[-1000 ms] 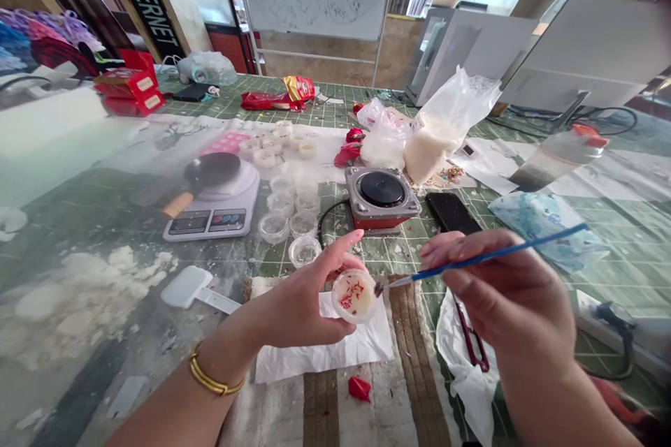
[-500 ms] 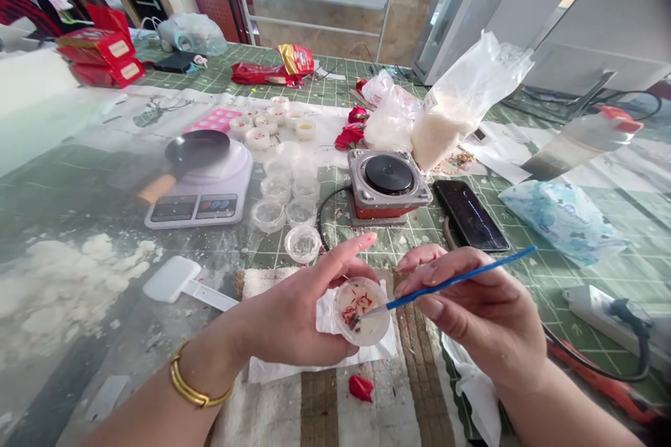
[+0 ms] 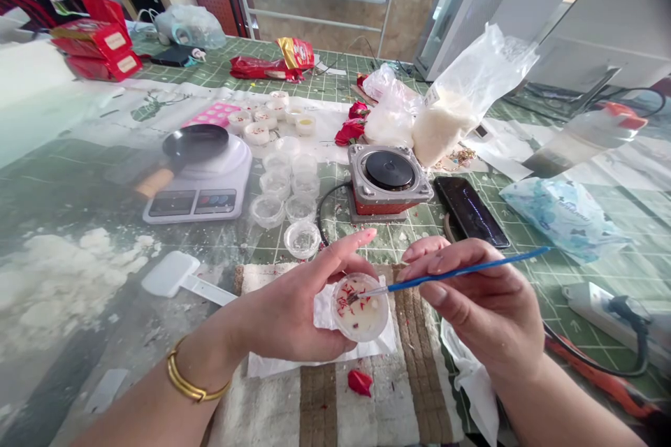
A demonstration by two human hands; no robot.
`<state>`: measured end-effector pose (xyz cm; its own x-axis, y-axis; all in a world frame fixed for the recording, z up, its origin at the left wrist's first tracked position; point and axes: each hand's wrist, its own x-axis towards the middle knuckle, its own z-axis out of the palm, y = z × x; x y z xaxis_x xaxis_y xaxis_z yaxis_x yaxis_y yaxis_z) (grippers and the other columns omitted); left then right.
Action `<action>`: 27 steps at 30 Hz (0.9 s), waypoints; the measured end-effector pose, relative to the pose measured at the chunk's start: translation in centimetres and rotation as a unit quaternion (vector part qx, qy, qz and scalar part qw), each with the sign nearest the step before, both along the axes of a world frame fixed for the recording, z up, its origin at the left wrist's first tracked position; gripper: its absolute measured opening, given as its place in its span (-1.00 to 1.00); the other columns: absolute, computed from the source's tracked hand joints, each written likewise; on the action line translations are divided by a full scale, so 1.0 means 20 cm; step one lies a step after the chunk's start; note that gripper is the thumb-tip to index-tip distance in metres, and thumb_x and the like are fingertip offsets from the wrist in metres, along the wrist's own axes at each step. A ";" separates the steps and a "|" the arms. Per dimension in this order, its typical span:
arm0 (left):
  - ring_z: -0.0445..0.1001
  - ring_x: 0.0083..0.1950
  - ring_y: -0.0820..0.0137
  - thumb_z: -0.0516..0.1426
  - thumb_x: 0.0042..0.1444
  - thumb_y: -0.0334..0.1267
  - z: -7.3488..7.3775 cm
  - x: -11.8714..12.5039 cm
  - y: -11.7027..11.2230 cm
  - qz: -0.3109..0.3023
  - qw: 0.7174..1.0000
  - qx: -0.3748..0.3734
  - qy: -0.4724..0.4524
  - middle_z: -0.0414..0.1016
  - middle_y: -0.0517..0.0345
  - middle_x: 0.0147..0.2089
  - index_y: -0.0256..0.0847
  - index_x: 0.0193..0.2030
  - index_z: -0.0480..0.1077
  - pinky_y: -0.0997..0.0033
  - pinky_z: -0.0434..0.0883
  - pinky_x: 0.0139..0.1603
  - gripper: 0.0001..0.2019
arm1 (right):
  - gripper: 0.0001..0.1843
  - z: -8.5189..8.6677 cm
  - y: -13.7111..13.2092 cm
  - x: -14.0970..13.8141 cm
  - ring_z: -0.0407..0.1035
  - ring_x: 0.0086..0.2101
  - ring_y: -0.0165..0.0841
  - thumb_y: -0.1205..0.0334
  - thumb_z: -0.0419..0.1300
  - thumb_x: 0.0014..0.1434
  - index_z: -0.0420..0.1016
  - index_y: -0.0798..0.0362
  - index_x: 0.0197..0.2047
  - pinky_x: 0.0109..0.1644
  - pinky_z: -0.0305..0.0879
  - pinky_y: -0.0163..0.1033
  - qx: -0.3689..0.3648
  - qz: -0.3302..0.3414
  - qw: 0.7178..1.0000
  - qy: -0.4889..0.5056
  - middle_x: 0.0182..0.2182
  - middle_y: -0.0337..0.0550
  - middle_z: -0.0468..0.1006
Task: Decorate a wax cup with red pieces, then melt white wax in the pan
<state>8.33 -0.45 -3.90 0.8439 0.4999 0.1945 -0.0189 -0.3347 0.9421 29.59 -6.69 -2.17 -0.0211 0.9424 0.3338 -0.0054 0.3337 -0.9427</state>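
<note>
My left hand [image 3: 293, 311] holds a small clear cup [image 3: 361, 307] of pale wax with red flecks in it, tilted toward me. A thin blue brush [image 3: 461, 271] is gripped in my right hand [image 3: 472, 300], and its tip rests inside the cup among the red flecks. Both hands hover over a white paper [image 3: 319, 356] lying on a striped cloth [image 3: 325, 405]. A red petal [image 3: 359, 382] lies on the cloth just below the cup.
Several empty clear cups [image 3: 286, 195] stand ahead beside a kitchen scale [image 3: 202, 185] with a black pan. A small hot plate [image 3: 388, 178], a phone [image 3: 470, 211], bags of white granules [image 3: 445, 122], a tissue pack [image 3: 566, 216] and a white scraper [image 3: 175, 278] surround the spot.
The brush tip went from the cup's rim into the cup and now sits among the red flecks. Both hands dropped slightly lower and closer to me.
</note>
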 end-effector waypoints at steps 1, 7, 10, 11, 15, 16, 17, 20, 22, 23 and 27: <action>0.33 0.10 0.30 0.22 -0.04 -0.41 0.00 0.00 0.00 0.001 1.000 0.002 -0.002 0.28 -0.01 0.10 0.01 0.33 -0.31 0.31 0.31 0.05 -0.06 | -0.80 0.00 0.00 0.00 0.33 -0.13 -0.29 0.46 0.20 0.08 0.41 -0.03 -0.25 0.02 0.26 -0.01 -0.007 0.008 1.000 -0.004 -0.34 -0.19 0.57; 0.37 0.04 0.28 0.22 -0.05 -0.41 0.00 0.00 0.00 0.004 1.000 -0.017 -0.005 0.29 -0.03 0.09 0.01 0.34 -0.27 0.32 0.37 -0.03 -0.07 | -0.83 0.01 0.00 0.01 0.36 -0.19 -0.27 0.42 0.19 0.08 0.43 -0.03 -0.26 -0.04 0.31 -0.01 -0.001 0.007 1.000 -0.007 -0.38 -0.17 0.54; 0.35 0.07 0.26 0.22 -0.06 -0.41 -0.01 0.00 0.00 0.008 1.000 -0.012 -0.003 0.29 -0.03 0.09 0.01 0.34 -0.28 0.28 0.35 0.01 -0.07 | -0.83 0.01 0.01 0.01 0.37 -0.18 -0.27 0.41 0.19 0.08 0.43 -0.04 -0.26 0.00 0.30 0.00 0.001 -0.008 1.000 -0.006 -0.37 -0.17 0.55; 0.35 0.07 0.26 0.21 -0.05 -0.41 -0.01 0.00 0.00 0.009 1.000 -0.008 -0.001 0.28 -0.04 0.10 0.01 0.34 -0.28 0.28 0.35 0.01 -0.08 | -0.83 0.00 0.01 0.01 0.37 -0.16 -0.26 0.41 0.20 0.08 0.43 -0.05 -0.26 0.01 0.29 0.02 -0.004 -0.006 1.000 -0.013 -0.36 -0.17 0.56; 0.35 0.07 0.28 0.20 -0.04 -0.42 -0.01 0.00 0.00 0.001 1.000 0.002 0.001 0.28 -0.03 0.10 -0.01 0.34 -0.30 0.32 0.35 0.00 -0.08 | -0.84 0.00 0.00 0.00 0.35 -0.12 -0.24 0.40 0.20 0.08 0.43 -0.03 -0.26 -0.03 0.33 0.02 -0.022 0.019 0.999 -0.027 -0.36 -0.15 0.56; 0.36 0.06 0.29 0.20 -0.04 -0.42 -0.01 0.00 0.00 -0.001 1.000 0.002 -0.001 0.28 -0.02 0.09 -0.02 0.34 -0.30 0.34 0.35 -0.01 -0.08 | -0.84 0.00 0.00 0.01 0.36 -0.14 -0.25 0.40 0.20 0.08 0.44 -0.03 -0.26 -0.04 0.33 0.00 -0.022 0.021 0.999 -0.025 -0.36 -0.15 0.56; 0.36 0.05 0.30 0.21 -0.04 -0.41 -0.01 0.00 0.00 -0.002 1.000 0.000 -0.003 0.28 -0.02 0.09 -0.03 0.34 -0.30 0.34 0.36 -0.01 -0.08 | -0.85 0.00 0.00 0.01 0.36 -0.16 -0.26 0.41 0.19 0.09 0.44 -0.02 -0.26 -0.04 0.33 -0.01 -0.018 0.019 0.999 -0.020 -0.38 -0.15 0.55; 0.38 0.02 0.31 0.21 -0.04 -0.40 -0.01 0.00 0.00 0.000 1.000 -0.007 -0.002 0.28 -0.03 0.09 -0.02 0.34 -0.30 0.34 0.37 -0.04 -0.08 | -0.84 0.01 0.01 0.01 0.38 -0.22 -0.29 0.42 0.18 0.10 0.43 -0.03 -0.26 -0.04 0.32 -0.03 -0.009 0.001 1.000 -0.002 -0.38 -0.17 0.55; 0.37 0.04 0.30 0.20 -0.04 -0.41 -0.01 0.00 0.00 0.002 1.000 -0.005 0.003 0.27 -0.03 0.10 -0.02 0.34 -0.30 0.33 0.36 -0.03 -0.08 | -0.84 0.00 0.01 0.01 0.38 -0.19 -0.28 0.41 0.19 0.09 0.43 -0.04 -0.26 -0.02 0.31 -0.01 -0.009 -0.005 1.000 -0.005 -0.36 -0.17 0.56; 0.36 0.05 0.29 0.20 -0.04 -0.42 -0.01 0.00 0.00 0.002 1.000 -0.001 0.004 0.28 -0.03 0.11 -0.01 0.34 -0.30 0.33 0.35 -0.02 -0.09 | -0.84 0.00 0.01 0.01 0.38 -0.16 -0.27 0.40 0.20 0.09 0.44 -0.04 -0.26 0.00 0.31 0.00 -0.012 -0.002 1.000 -0.013 -0.35 -0.17 0.57; 0.37 0.05 0.28 0.21 -0.05 -0.41 -0.01 0.00 0.00 0.001 1.000 0.007 -0.001 0.30 -0.02 0.08 -0.01 0.33 -0.28 0.31 0.34 -0.01 -0.09 | -0.86 0.00 0.00 0.00 0.37 -0.14 -0.24 0.38 0.21 0.08 0.46 -0.03 -0.27 -0.03 0.33 0.00 -0.026 0.015 0.999 -0.034 -0.36 -0.15 0.57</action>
